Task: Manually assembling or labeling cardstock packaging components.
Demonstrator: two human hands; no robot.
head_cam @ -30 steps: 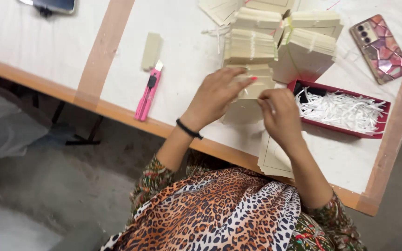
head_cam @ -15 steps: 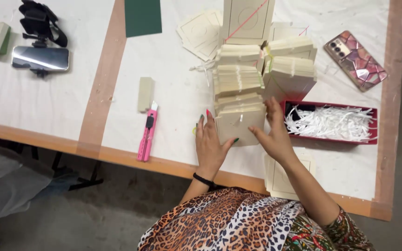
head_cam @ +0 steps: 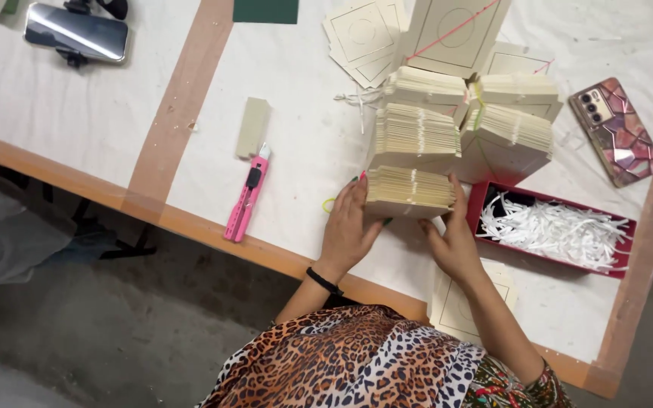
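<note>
The left hand (head_cam: 348,230) and right hand (head_cam: 453,240) clasp a tied cream bundle of stacked paper cards (head_cam: 410,192) between them at the white table's (head_cam: 100,128) near edge; squaring it well likely needs even pressure from both palms.

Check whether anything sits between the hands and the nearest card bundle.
Nothing visible does. The left hand and right hand already press the two ends of the card bundle, with no object between them.

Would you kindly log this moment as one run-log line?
left hand: on card bundle | right hand: on bundle's other side | pink cutter: left, untouched
</note>
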